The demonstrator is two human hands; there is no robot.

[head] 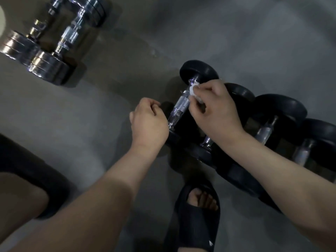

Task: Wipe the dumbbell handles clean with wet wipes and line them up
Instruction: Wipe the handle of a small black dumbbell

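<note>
Several black dumbbells lie side by side on the grey floor at the right. The leftmost black dumbbell [198,71] shows a knurled chrome handle [181,104]. My right hand [216,110] pinches a white wet wipe [194,90] against the upper part of that handle. My left hand [148,122] hovers just left of the handle's lower end, fingers curled and holding nothing. Its near black head is mostly hidden under my left hand. Two more handles [265,130] [302,153] show farther right.
Two chrome dumbbells [54,44] lie together at the upper left. A foot in a black slipper [196,213] stands at the bottom centre. A knee and dark shorts [27,188] fill the lower left. Bare grey floor [236,33] lies above the black dumbbells.
</note>
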